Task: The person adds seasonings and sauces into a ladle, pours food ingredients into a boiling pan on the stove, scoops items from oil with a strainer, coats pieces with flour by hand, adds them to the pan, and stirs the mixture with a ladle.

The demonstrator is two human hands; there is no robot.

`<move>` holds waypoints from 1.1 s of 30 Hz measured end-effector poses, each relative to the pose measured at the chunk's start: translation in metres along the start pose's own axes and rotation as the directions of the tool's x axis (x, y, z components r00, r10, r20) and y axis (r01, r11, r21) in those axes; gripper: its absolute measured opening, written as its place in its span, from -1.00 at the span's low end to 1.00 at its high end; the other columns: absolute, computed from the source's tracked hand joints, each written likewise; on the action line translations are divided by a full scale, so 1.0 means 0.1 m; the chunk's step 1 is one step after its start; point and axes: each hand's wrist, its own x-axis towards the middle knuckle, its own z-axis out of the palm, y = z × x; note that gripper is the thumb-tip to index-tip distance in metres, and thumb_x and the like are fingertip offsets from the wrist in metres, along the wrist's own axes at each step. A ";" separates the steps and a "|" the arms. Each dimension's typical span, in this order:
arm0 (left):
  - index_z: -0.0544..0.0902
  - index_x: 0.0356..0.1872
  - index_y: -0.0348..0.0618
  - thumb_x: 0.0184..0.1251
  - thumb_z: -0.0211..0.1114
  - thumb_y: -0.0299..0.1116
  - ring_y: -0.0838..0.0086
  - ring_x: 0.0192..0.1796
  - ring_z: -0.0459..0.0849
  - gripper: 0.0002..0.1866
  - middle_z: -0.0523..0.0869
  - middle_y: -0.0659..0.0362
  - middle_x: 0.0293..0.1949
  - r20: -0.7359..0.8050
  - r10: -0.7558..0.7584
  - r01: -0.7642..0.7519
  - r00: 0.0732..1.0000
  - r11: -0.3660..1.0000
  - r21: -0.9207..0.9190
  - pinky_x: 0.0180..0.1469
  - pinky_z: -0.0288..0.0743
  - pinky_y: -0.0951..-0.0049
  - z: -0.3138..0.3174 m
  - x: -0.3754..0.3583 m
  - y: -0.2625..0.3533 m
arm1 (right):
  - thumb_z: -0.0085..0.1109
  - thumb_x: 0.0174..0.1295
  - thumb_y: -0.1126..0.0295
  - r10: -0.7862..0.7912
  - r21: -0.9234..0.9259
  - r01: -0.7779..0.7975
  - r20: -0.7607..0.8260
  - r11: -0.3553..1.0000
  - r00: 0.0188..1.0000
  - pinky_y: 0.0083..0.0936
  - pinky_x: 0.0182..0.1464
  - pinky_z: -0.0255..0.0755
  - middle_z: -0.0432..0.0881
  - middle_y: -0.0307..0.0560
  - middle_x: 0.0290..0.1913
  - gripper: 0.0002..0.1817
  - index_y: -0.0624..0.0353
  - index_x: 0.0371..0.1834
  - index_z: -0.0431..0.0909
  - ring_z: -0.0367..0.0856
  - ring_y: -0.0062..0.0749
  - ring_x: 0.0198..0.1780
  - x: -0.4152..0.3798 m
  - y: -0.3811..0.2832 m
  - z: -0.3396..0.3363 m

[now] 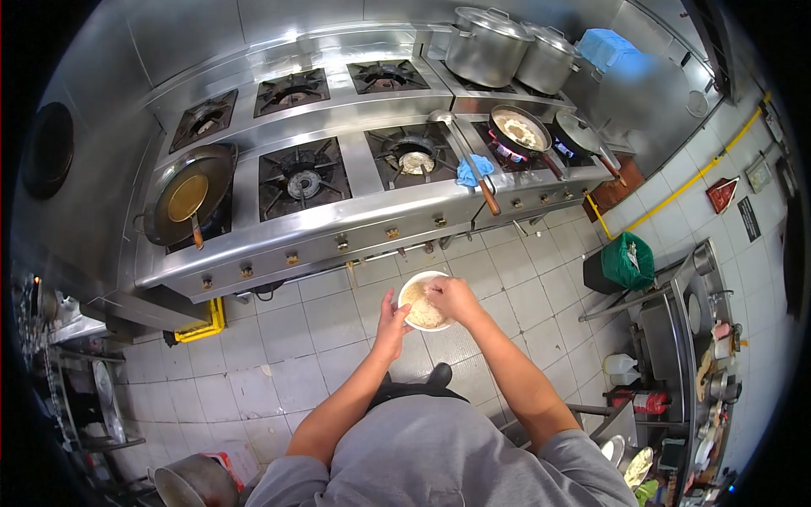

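A white bowl (409, 319) is held in front of my body, above the tiled floor. My left hand (391, 324) grips its left side, thumb over the rim. Pale yellow, finely grated or crumbly food (424, 314) lies in the bowl; its exact kind I cannot make out. My right hand (452, 299) reaches over the right rim, its fingers bent together in the food, with the fingertips partly hidden. Ahead on the right, a frying pan (519, 129) with a creamy white mixture sits over a lit flame.
The steel stove (338, 221) runs across in front. A wok (160, 196) with a strainer rests on its left, a ladle (465, 156) and blue cloth (475, 170) near its middle, a lidded pan (579, 135) and tall pots (486, 52) right. A bin (621, 264) stands on the floor.
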 end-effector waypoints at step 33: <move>-0.04 0.49 0.05 0.33 0.15 -0.18 0.24 0.34 0.28 -0.23 0.14 0.04 0.40 0.064 -0.048 0.051 0.997 0.998 -0.048 0.18 0.37 0.03 0.20 -0.10 -0.06 | 0.22 0.00 0.35 -0.008 -0.292 0.103 0.309 0.951 0.951 -0.16 0.11 0.43 0.56 0.27 0.06 -0.48 0.10 0.12 0.49 0.56 0.09 0.06 -0.14 0.10 0.03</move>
